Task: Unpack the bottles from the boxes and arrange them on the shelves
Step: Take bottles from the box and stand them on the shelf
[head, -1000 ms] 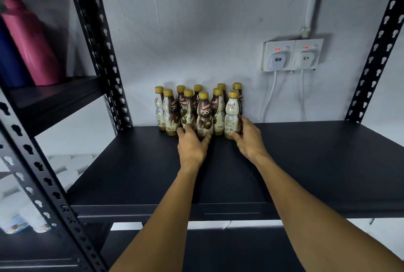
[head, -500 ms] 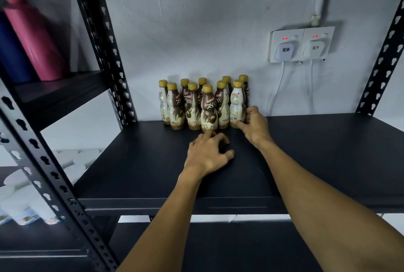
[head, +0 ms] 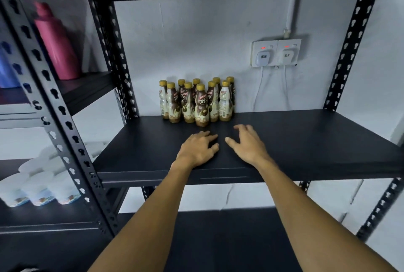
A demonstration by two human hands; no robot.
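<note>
Small brown-and-cream plastic drink bottles with gold caps [head: 196, 102]: upright, packed tight in two rows at the back of the flat black metal shelf board [head: 317, 140], left of centre, against the white wall. I count ten caps. One front-row bottle stands slightly forward of the others.

Left hand [head: 197, 148]: palm down, just in front of the cluster, fingers loosely bent, holding nothing. Fingertips are near the forward bottle but apart from it. Can't tell if it rests on the board or hovers.

Right hand [head: 247, 143]: just beside the left, palm down, fingers spread and relaxed, also holding nothing. Clear of the bottles.

Both forearms reach in over the shelf's front edge.

Surroundings:
- white double wall socket [head: 276, 53] above the shelf on the right, two red lights on, two white plugs in, white cables dropping behind the board
- black perforated steel upright [head: 59, 108] at front left
- neighbouring rack on the left: tall pink plastic bottle [head: 56, 42] on an upper board, something blue [head: 6, 68] next to it, blurred
- lower left: group of white lidded tubs [head: 37, 186] on a lower board
</note>
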